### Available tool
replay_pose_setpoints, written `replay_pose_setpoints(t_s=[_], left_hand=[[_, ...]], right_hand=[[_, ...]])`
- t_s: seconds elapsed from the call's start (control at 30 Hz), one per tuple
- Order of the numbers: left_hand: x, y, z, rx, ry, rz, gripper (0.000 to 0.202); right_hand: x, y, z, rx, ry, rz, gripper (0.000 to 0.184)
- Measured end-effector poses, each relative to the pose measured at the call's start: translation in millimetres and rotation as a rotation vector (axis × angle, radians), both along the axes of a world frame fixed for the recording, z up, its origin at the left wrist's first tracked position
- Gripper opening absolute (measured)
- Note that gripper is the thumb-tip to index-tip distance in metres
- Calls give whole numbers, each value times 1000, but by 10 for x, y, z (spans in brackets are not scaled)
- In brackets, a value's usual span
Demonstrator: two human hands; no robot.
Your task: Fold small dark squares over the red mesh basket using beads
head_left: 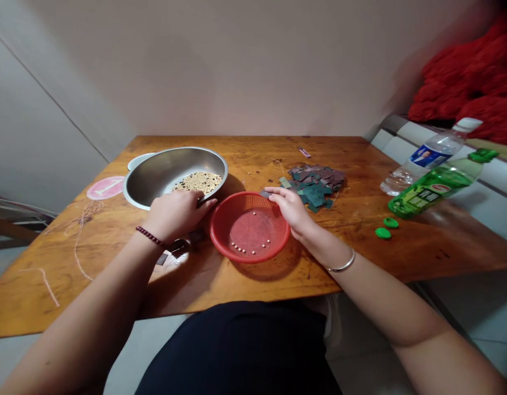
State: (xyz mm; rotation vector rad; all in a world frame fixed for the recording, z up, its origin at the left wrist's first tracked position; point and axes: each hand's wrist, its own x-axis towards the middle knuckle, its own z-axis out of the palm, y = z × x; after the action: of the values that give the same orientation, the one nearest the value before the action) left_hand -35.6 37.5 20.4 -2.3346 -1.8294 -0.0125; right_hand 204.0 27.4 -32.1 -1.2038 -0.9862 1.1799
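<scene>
My left hand is closed on the near rim of a tilted metal bowl, its fingers over the rim and its thumb outside. Light and dark beans lie gathered at the bowl's right side. A red plastic mesh basket stands to the right, with several pale beans on its bottom. At the basket's right rim is my right hand, with a small dark flat piece at its fingertips. Its thumb is mostly hidden. Behind it lies a heap of green and brown flat pieces.
On the right lie a clear bottle, a green bottle and two green caps. Pink string and a round pink piece are at the left. A wall rises behind the wooden table.
</scene>
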Motion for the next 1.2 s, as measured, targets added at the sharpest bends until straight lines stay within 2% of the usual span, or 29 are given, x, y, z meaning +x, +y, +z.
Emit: replay_pose_setpoints(t_s=[0.17,0.27,0.47,0.73,0.87,1.03,1.2], left_hand=[[-1,-6,-9,25,28,14,65],[15,-37,13,44,-7,53,62],[29,-86,43,95,-76,80,51],[2,-53,-27,48,-2,43,59],[2,-48,-40,42,0,38,57],[0,-52,10,63,-82,79,51],[-24,-54,108,-30,-85,67,52]], right_hand=[[53,15,3,2,-31,10,27],[106,13,55,66,-110,13,26],[209,15,150,195,-263,-71,26],[160,33,69,138,-212,-73,24],[109,21,34,94,-166,-61,24],[113,14,34,98,-180,-68,23],[120,6,29,88,-130,-49,22]])
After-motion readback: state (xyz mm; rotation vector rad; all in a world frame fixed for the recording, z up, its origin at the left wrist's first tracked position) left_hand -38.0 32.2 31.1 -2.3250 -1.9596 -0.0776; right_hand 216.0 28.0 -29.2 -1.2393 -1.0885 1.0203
